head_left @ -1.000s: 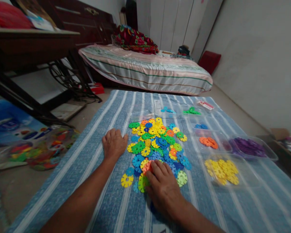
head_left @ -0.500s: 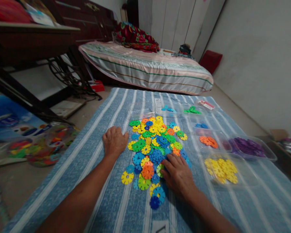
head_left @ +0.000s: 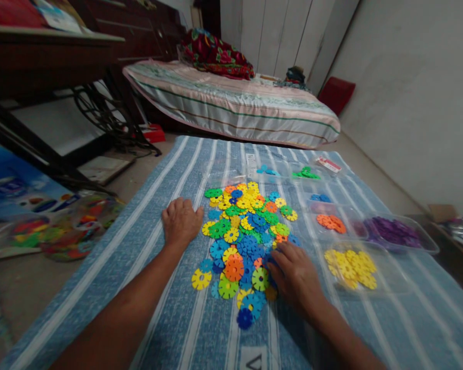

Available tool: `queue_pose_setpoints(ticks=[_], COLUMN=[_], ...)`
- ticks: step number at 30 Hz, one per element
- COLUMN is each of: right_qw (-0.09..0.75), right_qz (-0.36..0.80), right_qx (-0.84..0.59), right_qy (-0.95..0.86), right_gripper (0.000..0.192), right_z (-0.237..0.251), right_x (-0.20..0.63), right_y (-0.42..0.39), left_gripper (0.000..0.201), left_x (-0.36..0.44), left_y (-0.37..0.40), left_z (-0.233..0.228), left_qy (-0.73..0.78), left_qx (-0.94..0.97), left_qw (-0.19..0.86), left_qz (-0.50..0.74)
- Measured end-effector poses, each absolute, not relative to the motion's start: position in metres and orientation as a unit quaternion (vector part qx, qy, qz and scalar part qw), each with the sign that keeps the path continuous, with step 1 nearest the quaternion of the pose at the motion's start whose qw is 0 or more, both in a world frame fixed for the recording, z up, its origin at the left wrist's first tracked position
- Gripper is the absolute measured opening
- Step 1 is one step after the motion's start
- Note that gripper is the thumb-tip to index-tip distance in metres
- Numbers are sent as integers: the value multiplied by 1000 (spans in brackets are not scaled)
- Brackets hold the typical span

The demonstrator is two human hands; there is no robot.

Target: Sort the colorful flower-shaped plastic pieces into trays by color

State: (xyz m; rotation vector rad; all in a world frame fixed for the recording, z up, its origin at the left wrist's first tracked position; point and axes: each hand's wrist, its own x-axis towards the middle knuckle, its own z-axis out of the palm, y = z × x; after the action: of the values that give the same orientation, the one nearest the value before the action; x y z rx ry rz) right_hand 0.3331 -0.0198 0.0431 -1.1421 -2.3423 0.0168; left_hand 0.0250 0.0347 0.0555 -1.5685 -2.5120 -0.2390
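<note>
While the left hand (head_left: 182, 221) rests flat, fingers loosely spread, just left of the disc pile (head_left: 244, 231), the right hand (head_left: 293, 277) paws its near-right edge, fingers curled over discs, grip unclear; sorting mid-way, next needs one disc pinched free.

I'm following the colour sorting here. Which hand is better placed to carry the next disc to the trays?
Probably the right hand: its fingers rest on the pile of discs, with the yellow tray just beside it. The left hand lies flat on the cloth, across the pile.
</note>
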Motion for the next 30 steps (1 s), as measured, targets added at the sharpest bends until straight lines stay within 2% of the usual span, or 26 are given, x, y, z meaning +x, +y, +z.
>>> queue_pose_setpoints(ticks=[10, 14, 30], right_qw=[148, 144, 139], right_qz=[-3, -1, -1], right_qx=[-530, -551, -541], right_qy=[-835, -822, -829], right_gripper=[32, 36, 34], right_z=[36, 38, 42], right_x=[336, 336, 334], right_y=[18, 13, 16], left_gripper=[46, 45, 45], left_x=[26, 25, 25], left_y=[35, 35, 35], left_z=[56, 55, 54], left_qy=[-845, -843, -842], left_qx=[-524, -525, -525], left_qw=[80, 84, 78], left_qz=[-68, -76, -95])
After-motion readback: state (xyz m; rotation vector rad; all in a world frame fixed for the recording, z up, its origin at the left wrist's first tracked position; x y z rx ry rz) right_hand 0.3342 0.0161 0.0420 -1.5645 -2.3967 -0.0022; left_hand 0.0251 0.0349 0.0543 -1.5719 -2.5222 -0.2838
